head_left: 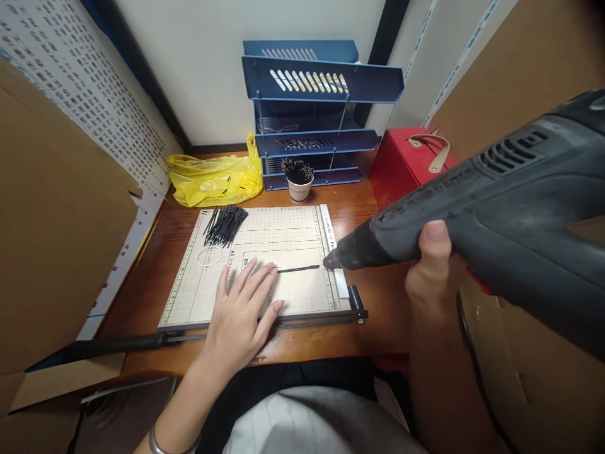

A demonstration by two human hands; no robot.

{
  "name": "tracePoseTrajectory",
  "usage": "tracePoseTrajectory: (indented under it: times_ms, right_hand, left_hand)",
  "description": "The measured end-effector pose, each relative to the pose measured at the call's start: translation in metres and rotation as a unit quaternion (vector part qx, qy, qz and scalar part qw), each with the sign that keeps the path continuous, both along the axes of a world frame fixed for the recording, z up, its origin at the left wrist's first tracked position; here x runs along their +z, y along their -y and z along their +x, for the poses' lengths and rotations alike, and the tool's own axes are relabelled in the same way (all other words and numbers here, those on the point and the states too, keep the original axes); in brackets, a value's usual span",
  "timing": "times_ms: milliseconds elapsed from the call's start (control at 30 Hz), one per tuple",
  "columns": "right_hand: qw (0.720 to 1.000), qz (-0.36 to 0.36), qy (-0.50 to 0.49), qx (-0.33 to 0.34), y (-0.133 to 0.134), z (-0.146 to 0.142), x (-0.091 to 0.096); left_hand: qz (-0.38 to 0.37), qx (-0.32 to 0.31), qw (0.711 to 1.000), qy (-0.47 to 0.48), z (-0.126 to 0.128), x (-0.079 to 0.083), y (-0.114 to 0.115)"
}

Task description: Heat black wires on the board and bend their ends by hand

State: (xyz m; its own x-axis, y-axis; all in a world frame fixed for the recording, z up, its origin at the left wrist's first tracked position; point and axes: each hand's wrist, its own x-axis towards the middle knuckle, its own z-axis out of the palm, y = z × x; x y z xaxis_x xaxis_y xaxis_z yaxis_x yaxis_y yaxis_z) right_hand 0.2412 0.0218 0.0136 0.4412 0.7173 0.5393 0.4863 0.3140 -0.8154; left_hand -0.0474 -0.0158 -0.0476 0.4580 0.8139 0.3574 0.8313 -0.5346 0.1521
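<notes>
Evidently kept aside within reach, a bundle of black strips (225,226) lies on the far left of the paper trimmer (293,233). Spread wide and palm down, the left hand (240,318) has its fingertips at one end of a single black strip (299,269), seemingly to steady it. Just beside the other end sits the nozzle (362,246) of a heat gun (501,202), held around its body by the right hand (430,271), apparently for aim.

You are at a desk (380,331) in what seems a small workshop: a blue file rack (312,96) by its far edge, a paper cutter (288,236) along its near edge, a heat gun (425,208) over its right edge.
</notes>
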Motion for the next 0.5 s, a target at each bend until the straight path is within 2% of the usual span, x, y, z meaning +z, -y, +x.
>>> tracePoseTrajectory:
  times_ms: [200, 367, 433, 500]
  right_hand:
    - [0.996, 0.077, 0.030, -0.042, -0.011, -0.001, 0.001]
    - [0.994, 0.071, 0.036, -0.075, -0.007, -0.001, 0.004]
    - [0.995, 0.054, 0.058, -0.061, -0.004, 0.002, 0.002]
    - [0.997, 0.026, 0.065, -0.019, -0.002, 0.005, -0.001]
  left_hand:
    - [-0.006, 0.022, 0.999, -0.047, 0.006, -0.003, 0.001]
    - [-0.012, 0.036, 0.997, -0.061, 0.011, -0.002, -0.004]
    - [-0.015, 0.041, 0.997, -0.060, 0.013, -0.002, -0.006]
    - [-0.014, 0.046, 0.997, -0.054, 0.014, -0.002, -0.008]
